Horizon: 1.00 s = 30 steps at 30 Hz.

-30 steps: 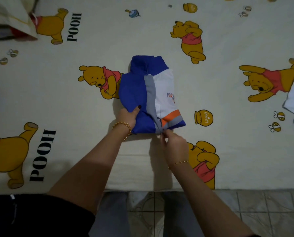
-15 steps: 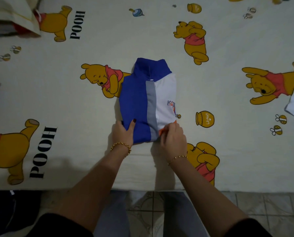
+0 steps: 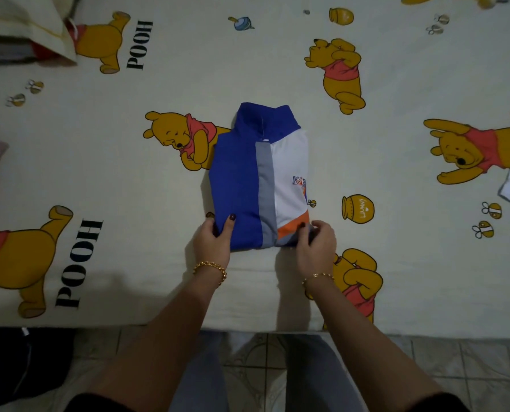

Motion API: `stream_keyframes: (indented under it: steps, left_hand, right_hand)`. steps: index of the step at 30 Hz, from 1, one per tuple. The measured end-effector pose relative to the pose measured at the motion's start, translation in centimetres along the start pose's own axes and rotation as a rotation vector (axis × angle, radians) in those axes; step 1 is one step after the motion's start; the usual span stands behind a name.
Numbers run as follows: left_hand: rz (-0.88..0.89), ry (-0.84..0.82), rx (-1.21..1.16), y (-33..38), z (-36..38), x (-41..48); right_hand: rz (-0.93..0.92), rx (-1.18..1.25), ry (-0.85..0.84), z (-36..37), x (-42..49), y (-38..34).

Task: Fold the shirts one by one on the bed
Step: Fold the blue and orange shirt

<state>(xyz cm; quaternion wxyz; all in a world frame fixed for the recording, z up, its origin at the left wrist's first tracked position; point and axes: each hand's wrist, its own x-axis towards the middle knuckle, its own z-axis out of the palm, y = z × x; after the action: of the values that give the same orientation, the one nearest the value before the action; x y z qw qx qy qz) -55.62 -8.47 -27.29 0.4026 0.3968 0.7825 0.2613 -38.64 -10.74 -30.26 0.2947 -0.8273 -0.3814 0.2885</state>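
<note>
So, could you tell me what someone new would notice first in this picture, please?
The folded blue, grey and white shirt lies mid-bed, on a cream sheet printed with yellow bears. The left hand grips its near left corner, and the right hand pinches its near right, orange-striped corner.

Both bare forearms reach forward, side by side. The left hand point(image 3: 213, 243) grips the near left corner of the shirt point(image 3: 239, 179), thumb on top. The right hand point(image 3: 316, 245) pinches its near right corner with curled fingers.
</note>
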Motion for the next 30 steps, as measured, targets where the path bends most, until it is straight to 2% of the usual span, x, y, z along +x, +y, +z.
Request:
stream_keyframes:
  steps: [2,7,10,12,16,21,24,27,30]
  left_hand:
    - [-0.019,-0.028,-0.027,-0.6,-0.3,-0.3]
    - [0.061,-0.088,0.065,-2.9,-2.2,-0.7]
    - [0.023,-0.188,0.098,-4.8,-2.9,-1.0]
    - [-0.01,-0.22,0.098,-5.5,-3.0,-1.2]
    - [-0.023,-0.159,0.018,-4.5,-2.6,-1.4]
    - [0.01,-0.165,0.039,-4.6,-2.9,-1.3]
    - [-0.042,-0.211,0.096,-5.5,-3.7,-1.4]
    - [-0.055,-0.171,0.049,-4.5,-3.7,-1.0]
    - [-0.025,-0.029,-0.01,-0.9,-2.6,1.1]
  right_hand:
    - [0.066,0.104,-0.069,-0.5,0.4,0.2]
    - [-0.093,0.027,-0.186,-2.9,-0.4,2.3]
    - [-0.12,-0.016,-0.282,-3.8,-2.0,3.6]
    - [-0.088,0.017,-0.299,-4.0,-2.4,3.6]
    - [0.015,0.126,-0.324,-3.9,-1.3,1.6]
    - [0.05,0.139,-0.455,-4.4,-0.6,1.4]
    - [0.07,0.065,-0.529,-5.1,-1.2,1.8]
    - [0.072,0.043,-0.48,-4.6,-0.9,1.3]
    - [0.093,0.081,-0.301,-3.1,1.2,-0.9]
